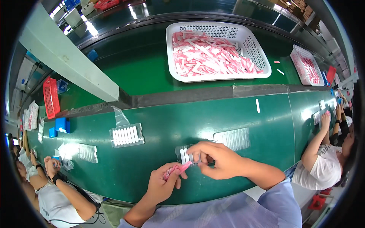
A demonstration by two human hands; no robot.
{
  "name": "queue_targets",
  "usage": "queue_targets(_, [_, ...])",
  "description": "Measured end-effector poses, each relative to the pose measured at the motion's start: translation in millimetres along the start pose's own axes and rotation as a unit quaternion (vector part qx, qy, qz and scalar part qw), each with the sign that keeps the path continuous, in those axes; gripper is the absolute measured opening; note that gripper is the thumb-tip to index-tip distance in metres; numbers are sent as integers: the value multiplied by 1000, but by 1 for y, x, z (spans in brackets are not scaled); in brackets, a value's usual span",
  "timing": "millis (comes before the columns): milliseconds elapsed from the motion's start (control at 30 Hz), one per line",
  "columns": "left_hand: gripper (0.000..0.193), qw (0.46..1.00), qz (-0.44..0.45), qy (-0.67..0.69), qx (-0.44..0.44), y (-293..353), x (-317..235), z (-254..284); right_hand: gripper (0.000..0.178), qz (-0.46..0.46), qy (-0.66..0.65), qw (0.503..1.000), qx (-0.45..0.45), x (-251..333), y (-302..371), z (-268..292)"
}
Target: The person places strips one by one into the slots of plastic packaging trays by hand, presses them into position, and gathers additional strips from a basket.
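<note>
Left hand [161, 183], near and central, curled around a bundle of pink-and-white sticks [185, 166], ends pointing right; right hand [218, 161], just beside on the right, fingers bent and bunched over a clear slotted tray [178, 155]; gap between those fingertips hidden, so impossible to tell about any stick held there; in the left slots of that tray, white sticks [183, 155], the other slots mostly covered by the hand; by appearance, loading begun here, probably unfinished.

Just beyond and to the right, a second tray [232, 140], slots apparently bare, so seemingly not begun; farther left, a third tray [127, 135], lined with a row of white sticks, apparently complete, with clear film [121, 117] at its far edge; farther left again, near a co-worker [62, 190], another tray [87, 153], seemingly without sticks.

Farther out, on the green table [163, 117], a lone white stick [257, 105]; beyond the dark rail [182, 95], a large white basket [220, 78] heaped with pink and white pieces, suggesting plenty left; far right, a smaller white basket [295, 62], similarly stocked; far left, a red basket [51, 97].
</note>
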State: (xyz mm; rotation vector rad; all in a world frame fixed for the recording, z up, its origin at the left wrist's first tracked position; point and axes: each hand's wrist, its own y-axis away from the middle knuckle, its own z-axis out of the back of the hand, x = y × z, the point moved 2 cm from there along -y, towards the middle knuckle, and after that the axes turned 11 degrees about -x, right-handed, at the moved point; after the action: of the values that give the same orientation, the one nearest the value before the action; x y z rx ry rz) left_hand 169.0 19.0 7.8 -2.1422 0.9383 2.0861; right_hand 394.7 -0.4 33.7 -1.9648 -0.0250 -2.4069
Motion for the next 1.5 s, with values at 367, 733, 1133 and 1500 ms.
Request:
queue_targets(367, [21,999,-17,-40,-7,-1,-1,-4,5,-62,-26,998,8,-17,4,-10])
queue_targets(733, [25,1000,10,13,-10,-2,5,7,12,-152,-180,966,-109,-17,2,38])
queue_targets(1133, [26,1000,21,-7,-2,0,12,6,10,-115,61,991,-28,-11,-20,42])
queue_targets(1500, [25,1000,13,0,6,2,15,6,10,-116,47,982,141,-4,-33,52])
